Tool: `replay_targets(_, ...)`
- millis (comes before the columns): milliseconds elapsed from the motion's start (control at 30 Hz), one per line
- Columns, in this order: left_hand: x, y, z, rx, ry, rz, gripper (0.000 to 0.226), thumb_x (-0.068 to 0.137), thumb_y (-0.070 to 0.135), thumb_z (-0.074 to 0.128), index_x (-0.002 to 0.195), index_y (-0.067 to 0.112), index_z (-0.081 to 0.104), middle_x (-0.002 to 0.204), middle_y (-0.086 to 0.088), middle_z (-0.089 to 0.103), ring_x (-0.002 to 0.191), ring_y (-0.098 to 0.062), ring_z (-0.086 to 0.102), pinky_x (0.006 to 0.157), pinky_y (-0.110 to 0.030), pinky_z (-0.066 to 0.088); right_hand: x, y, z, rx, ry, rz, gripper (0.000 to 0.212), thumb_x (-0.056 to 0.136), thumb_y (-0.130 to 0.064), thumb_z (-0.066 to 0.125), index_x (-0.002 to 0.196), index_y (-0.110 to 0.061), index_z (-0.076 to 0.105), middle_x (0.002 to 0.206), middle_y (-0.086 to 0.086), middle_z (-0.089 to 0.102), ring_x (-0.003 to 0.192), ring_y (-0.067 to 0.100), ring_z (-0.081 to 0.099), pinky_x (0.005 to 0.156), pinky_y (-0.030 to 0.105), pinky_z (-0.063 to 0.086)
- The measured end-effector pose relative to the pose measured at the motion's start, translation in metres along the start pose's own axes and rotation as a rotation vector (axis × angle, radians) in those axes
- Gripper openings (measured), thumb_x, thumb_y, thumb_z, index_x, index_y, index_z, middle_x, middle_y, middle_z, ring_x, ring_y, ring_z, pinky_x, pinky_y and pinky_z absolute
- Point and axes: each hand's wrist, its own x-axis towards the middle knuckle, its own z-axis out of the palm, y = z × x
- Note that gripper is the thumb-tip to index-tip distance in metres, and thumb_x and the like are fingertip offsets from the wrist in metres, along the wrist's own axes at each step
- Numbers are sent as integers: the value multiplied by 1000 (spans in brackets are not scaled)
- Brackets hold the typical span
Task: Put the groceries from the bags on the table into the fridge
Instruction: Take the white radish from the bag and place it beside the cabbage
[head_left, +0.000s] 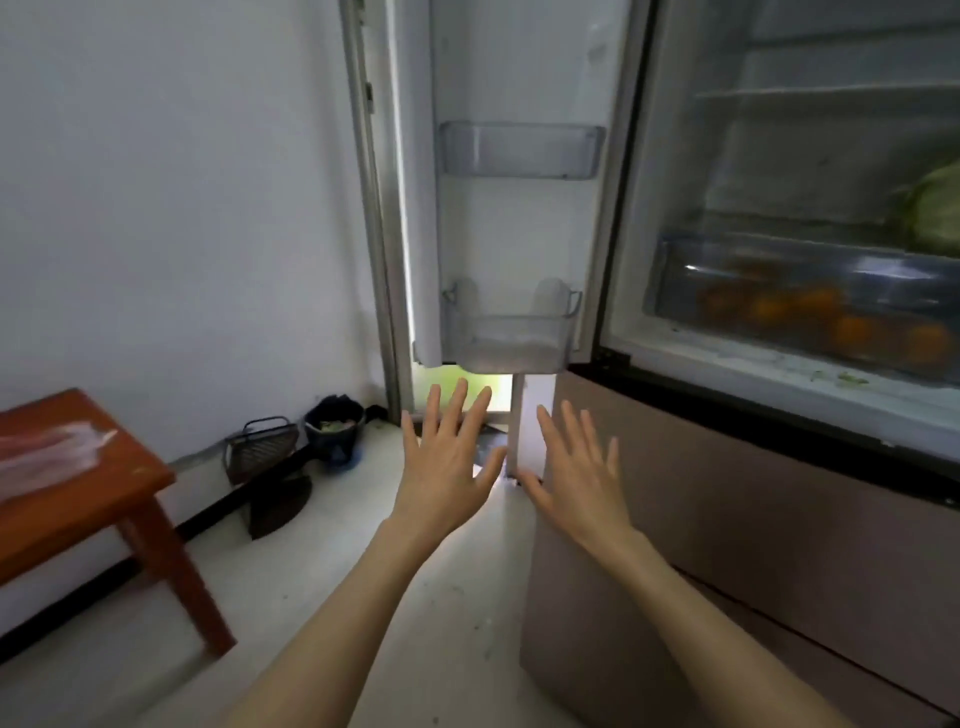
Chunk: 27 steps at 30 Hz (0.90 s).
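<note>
Left hand (447, 457) and right hand (579, 470) splayed, empty, near open fridge door (519, 234). Oranges (810, 306) in crisper, cabbage (935, 208) far right. Plastic bag (47, 452) on table (104, 499), left. Risk: door swinging shut unheld.

Fridge door (519, 78) stands open at left, leaving the compartment mouth unobstructed. Inside, a cabbage (935, 205) occupies the shelf's right end; the drawer (800, 306) below holds oranges. Both door bins (522, 149) carry nothing. Bare floor (363, 597) separates the desk (78, 499) from the fridge.
</note>
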Motion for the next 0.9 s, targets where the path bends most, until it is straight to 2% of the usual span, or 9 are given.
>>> replay_targets(200,-142,-118,-37,102,-162,-310,63,95,51,32,148,31,5,158,2,-5,144,-23,-14,114,-53,-3,-58,-127,88,83,-195,-147,73,94,-55,36,149,-31,-4,159,1,-11,145,22,-12,115,51,-3)
replay_targets(433,-258,-223,-82,156,-197,-633,63,94,51,36,148,33,8,158,0,-2,144,-26,-10,114,-54,-1,-102,-259,163,116,-425,-315,72,94,-53,37,150,-30,-3,159,3,-7,146,25,-9,115,55,0)
replay_targets(733,-303,-345,-135,165,-119,-900,65,94,48,38,148,32,6,158,1,-6,144,-23,-15,113,-50,-8,-57,-402,218,191,-410,-546,73,93,-51,41,150,-25,6,159,6,3,146,25,-2,115,52,5)
replay_targets(900,-296,-431,-162,183,-82,-945,64,95,45,38,149,29,8,158,1,-4,144,-23,-13,114,-51,-5,-7,-482,251,236,-390,-643,73,93,-50,43,150,-24,7,159,6,4,146,25,-2,115,50,3)
